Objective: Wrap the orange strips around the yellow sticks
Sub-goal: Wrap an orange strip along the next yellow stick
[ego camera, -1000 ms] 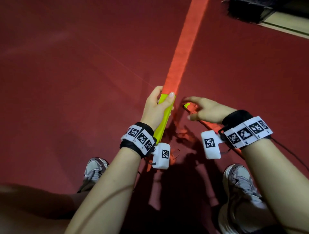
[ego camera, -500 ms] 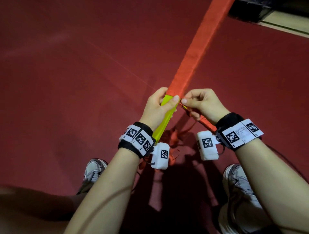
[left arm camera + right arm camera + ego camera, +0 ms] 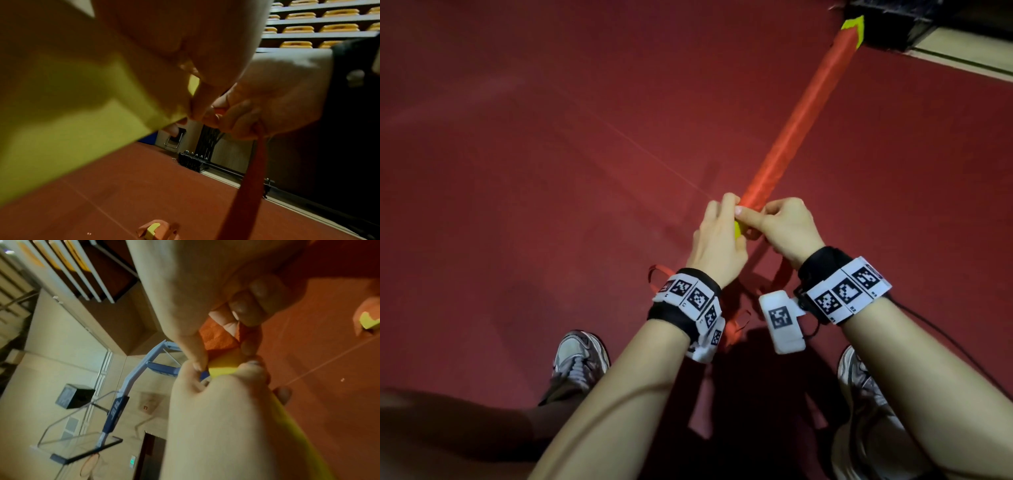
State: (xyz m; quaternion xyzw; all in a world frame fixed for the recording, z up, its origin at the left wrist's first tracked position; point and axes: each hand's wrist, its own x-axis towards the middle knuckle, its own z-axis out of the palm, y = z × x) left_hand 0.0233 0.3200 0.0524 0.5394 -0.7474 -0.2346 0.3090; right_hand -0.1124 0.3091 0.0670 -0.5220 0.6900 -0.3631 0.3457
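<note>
We've got our left hand [image 3: 717, 240] wrapped around the stick [image 3: 796, 125] right where the bare yellow starts, thumb on top, and our right hand [image 3: 787, 229] pinching the strip [image 3: 782, 277] against it with fingers curled, thumb tip meeting the left thumb. The stick runs from our hands up and away over the red floor [image 3: 517, 171], its far end near the black box [image 3: 893, 24] in the corner.

Progress-wise, we'd say most of it is done: orange covers the stick from the hands all the way to the far tip, where only a bit of yellow [image 3: 852, 25] pokes out. What's left is the near yellow part under the left palm, plus the loose tail of strip hanging down by the wrists.

Compared to a second ago, the right hand was off to the side near the floor; now it's up at the wrap edge, and the stick has swung right so its far tip shows.
</note>
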